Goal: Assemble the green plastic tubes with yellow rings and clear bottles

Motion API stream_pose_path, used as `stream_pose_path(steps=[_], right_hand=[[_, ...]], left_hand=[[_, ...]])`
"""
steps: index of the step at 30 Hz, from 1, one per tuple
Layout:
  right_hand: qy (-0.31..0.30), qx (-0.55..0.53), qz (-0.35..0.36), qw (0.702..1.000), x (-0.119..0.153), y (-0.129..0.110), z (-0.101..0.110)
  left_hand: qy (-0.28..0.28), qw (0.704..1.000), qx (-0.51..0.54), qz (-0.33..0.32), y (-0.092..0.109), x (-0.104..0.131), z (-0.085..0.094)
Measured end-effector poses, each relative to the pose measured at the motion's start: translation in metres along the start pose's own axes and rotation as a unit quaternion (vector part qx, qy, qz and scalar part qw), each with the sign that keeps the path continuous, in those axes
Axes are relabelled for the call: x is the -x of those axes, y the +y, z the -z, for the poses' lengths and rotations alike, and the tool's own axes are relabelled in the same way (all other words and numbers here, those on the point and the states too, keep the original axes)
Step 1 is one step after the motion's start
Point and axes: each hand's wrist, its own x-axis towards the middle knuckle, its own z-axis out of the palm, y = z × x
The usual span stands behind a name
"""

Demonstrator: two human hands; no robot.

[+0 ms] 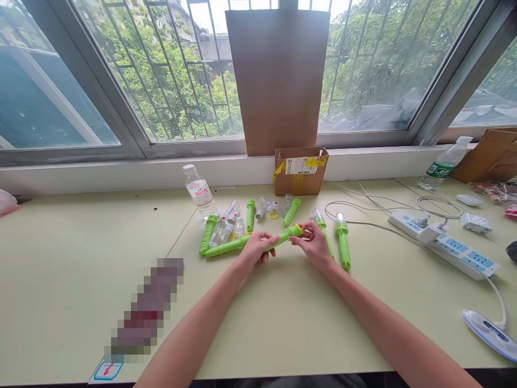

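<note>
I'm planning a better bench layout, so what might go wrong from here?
The right hand is beside the clear-topped green tubes and might nudge one. The left hand could bump the green tube lying next to it, which may roll. The small loose yellow ring might get lost among the clear parts.

Left hand point(258, 249) grips green tube point(287, 235); right hand point(314, 243) pinches its yellow-ringed end. 2 clear-topped green sticks point(343, 248) beside right hand. Loose green tubes point(250, 215), clear caps point(239, 227) beyond and left. Cardboard box point(301, 185) behind. Power strip point(448, 249) at right.
</note>
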Motion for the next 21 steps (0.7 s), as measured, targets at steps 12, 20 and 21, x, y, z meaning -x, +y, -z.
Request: stream_pose_path(steps=[12, 20, 21], right_hand=[[0.038, -0.006, 0.004, 0.999, 0.003, -0.002, -0.005], [0.064, 0.008, -0.011, 0.998, 0.000, -0.002, -0.002], [0.063, 0.010, -0.011, 0.998, 0.000, -0.002, -0.002]], left_hand=[[-0.006, 1.000, 0.010, 0.020, 0.004, 0.002, -0.001], [0.074, 0.990, -0.093, -0.079, -0.003, 0.001, -0.011], [0.080, 0.987, -0.105, -0.089, -0.004, 0.001, -0.011]])
